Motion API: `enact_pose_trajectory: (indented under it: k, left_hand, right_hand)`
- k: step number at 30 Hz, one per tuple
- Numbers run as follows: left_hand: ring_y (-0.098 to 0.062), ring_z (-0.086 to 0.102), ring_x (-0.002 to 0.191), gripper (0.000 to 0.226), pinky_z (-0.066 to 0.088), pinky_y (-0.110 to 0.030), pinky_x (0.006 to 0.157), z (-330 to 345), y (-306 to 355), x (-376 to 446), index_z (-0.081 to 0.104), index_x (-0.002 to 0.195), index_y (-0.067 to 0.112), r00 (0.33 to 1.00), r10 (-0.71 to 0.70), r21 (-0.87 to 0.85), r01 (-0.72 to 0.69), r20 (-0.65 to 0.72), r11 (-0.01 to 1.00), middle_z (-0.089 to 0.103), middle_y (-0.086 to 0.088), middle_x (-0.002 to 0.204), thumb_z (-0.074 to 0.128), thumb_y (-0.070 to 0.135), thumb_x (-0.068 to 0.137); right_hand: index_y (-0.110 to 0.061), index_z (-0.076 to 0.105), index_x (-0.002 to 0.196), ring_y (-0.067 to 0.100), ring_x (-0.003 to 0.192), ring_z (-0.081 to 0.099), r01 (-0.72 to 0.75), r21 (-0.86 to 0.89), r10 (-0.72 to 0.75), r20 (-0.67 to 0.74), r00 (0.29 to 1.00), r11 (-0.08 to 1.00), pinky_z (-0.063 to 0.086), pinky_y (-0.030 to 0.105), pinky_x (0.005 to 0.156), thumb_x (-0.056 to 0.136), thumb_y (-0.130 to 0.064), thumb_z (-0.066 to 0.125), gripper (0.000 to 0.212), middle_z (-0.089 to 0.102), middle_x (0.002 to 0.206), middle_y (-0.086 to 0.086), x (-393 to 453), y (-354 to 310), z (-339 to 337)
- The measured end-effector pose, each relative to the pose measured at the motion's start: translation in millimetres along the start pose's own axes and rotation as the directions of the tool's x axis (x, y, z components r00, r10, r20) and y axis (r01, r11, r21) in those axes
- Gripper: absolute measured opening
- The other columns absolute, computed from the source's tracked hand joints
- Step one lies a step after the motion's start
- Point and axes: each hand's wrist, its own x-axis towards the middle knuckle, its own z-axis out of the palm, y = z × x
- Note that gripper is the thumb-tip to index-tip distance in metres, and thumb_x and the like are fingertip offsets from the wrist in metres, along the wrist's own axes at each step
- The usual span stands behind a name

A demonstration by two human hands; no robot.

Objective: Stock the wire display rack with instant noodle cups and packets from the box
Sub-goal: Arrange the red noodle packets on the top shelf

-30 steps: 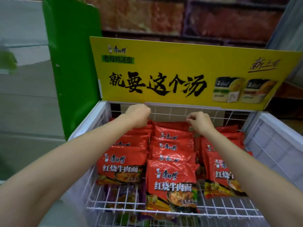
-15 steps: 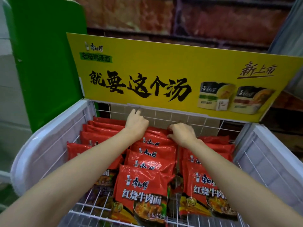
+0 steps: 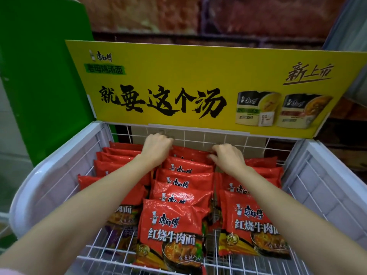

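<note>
Wire display rack [image 3: 321,187]: white wire basket with white panelled sides; it fills the lower frame and holds the packets.
Yellow header board [image 3: 198,76]: stands upright along the rack's far edge, printed with black brush lettering and two pictured noodle packs at its right.
Green panel [image 3: 45,80]: upright, just left of the header board and behind the rack's left corner.
Noodle packets [image 3: 172,227]: red instant noodle packets, lying overlapped in three rows that run from the near wire edge to the rack's back wall; the left row is partly hidden by the left forearm.
Purple packets [image 3: 117,235]: a few show through the wire floor beneath the left row; details unclear.
Left hand [image 3: 157,147]: reaches to the back of the rack between the left and middle rows, fingers curled downward over the top edge of the rearmost packets; whether it grips one cannot be told.
Right hand [image 3: 228,158]: at the back of the middle row, knuckles up, fingers curled and pinching the top edge of the rearmost red packet.
Back wall grid [image 3: 198,138]: tan backing shows through the wire just beyond both hands.
</note>
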Motion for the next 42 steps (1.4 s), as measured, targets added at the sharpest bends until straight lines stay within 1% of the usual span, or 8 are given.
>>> enact_pose_trajectory:
  k: [6, 11, 17, 21, 27, 35, 38, 42]
  left_hand:
    - [-0.023, 0.051, 0.112, 0.023, 0.046, -0.036, 0.086, -5, -8, -11, 0.059, 0.114, 0.015, 0.993, 0.118, -0.173, -0.118, -0.012, 0.978, 0.057, -0.003, 0.115, 0.051, 0.024, 0.094]
    - [-0.021, 0.045, 0.123, 0.038, 0.031, -0.036, 0.101, -3, -8, -11, 0.054, 0.128, 0.022, 0.950, 0.247, -0.074, -0.237, 0.191, 0.969, 0.054, -0.001, 0.125, 0.057, 0.025, 0.090]
    - [-0.024, 0.048, 0.119, 0.041, 0.030, -0.040, 0.100, -4, 1, -12, 0.054, 0.124, 0.018, 0.931, 0.236, 0.003, -0.247, 0.277, 0.969, 0.057, -0.004, 0.121, 0.064, 0.031, 0.086]
    - [-0.023, 0.052, 0.112, 0.030, 0.031, -0.038, 0.094, -8, -3, -13, 0.060, 0.110, 0.017, 0.951, 0.228, 0.002, -0.234, 0.210, 0.972, 0.059, -0.003, 0.112, 0.064, 0.033, 0.086]
    - [-0.024, 0.051, 0.116, 0.042, 0.029, -0.039, 0.098, -4, -5, -17, 0.054, 0.120, 0.017, 0.967, 0.175, -0.002, -0.178, 0.184, 0.984, 0.057, -0.004, 0.119, 0.063, 0.038, 0.085]
    - [-0.020, 0.051, 0.108, 0.019, 0.033, -0.031, 0.090, -20, -5, -16, 0.054, 0.104, 0.018, 0.967, 0.254, -0.152, -0.250, 0.012, 0.956, 0.056, 0.000, 0.108, 0.058, 0.013, 0.086]
    - [-0.017, 0.056, 0.099, 0.012, 0.037, -0.028, 0.083, -26, -1, -16, 0.060, 0.097, 0.019, 0.927, 0.356, -0.185, -0.332, 0.117, 0.925, 0.059, 0.003, 0.102, 0.062, 0.021, 0.085]
    - [-0.018, 0.058, 0.101, 0.029, 0.037, -0.036, 0.098, -22, 6, -17, 0.065, 0.103, 0.019, 0.845, 0.389, -0.081, -0.388, 0.366, 0.918, 0.066, 0.002, 0.103, 0.068, 0.038, 0.081]
  right_hand:
    - [-0.015, 0.068, 0.105, 0.023, 0.104, 0.059, 0.215, -0.024, -0.215, -0.218, 0.952, 0.976, 0.043, 0.036, 0.088, 0.094, -0.026, 0.052, 0.023, 0.067, 0.106, 0.002, -8, 0, -6]
    - [-0.023, 0.054, 0.129, 0.020, 0.121, 0.053, 0.240, -0.167, -0.209, 0.179, 0.961, 0.956, 0.039, 0.037, 0.099, 0.090, -0.040, 0.056, 0.042, 0.060, 0.126, -0.001, -6, -7, 5]
    - [-0.024, 0.051, 0.128, 0.024, 0.118, 0.052, 0.240, -0.245, -0.173, 0.266, 0.948, 0.939, 0.034, 0.037, 0.095, 0.088, -0.042, 0.059, 0.044, 0.063, 0.121, 0.002, -2, -17, 14]
    - [-0.021, 0.055, 0.121, 0.026, 0.117, 0.050, 0.232, -0.258, -0.196, 0.156, 0.968, 0.938, 0.032, 0.038, 0.094, 0.087, -0.036, 0.061, 0.038, 0.063, 0.118, 0.003, -1, -25, 12]
    - [-0.021, 0.048, 0.129, 0.028, 0.118, 0.049, 0.162, -0.234, -0.140, 0.107, 0.984, 0.959, 0.034, 0.039, 0.095, 0.089, -0.035, 0.059, 0.045, 0.060, 0.123, 0.005, -3, -28, 13]
    - [-0.021, 0.052, 0.123, 0.025, 0.118, 0.046, 0.145, -0.098, -0.139, 0.068, 0.988, 0.985, 0.035, 0.038, 0.096, 0.088, -0.027, 0.060, 0.037, 0.051, 0.121, 0.005, -5, -24, -1]
    - [-0.019, 0.057, 0.105, 0.024, 0.108, 0.052, 0.176, -0.004, -0.176, -0.024, 0.984, 0.984, 0.042, 0.035, 0.088, 0.087, -0.020, 0.058, 0.018, 0.056, 0.111, 0.003, -10, -28, -5]
    - [-0.021, 0.064, 0.108, 0.027, 0.101, 0.061, 0.208, -0.019, -0.198, 0.239, 0.951, 0.978, 0.052, 0.039, 0.083, 0.085, -0.026, 0.060, 0.023, 0.065, 0.110, 0.006, -19, -32, -2]
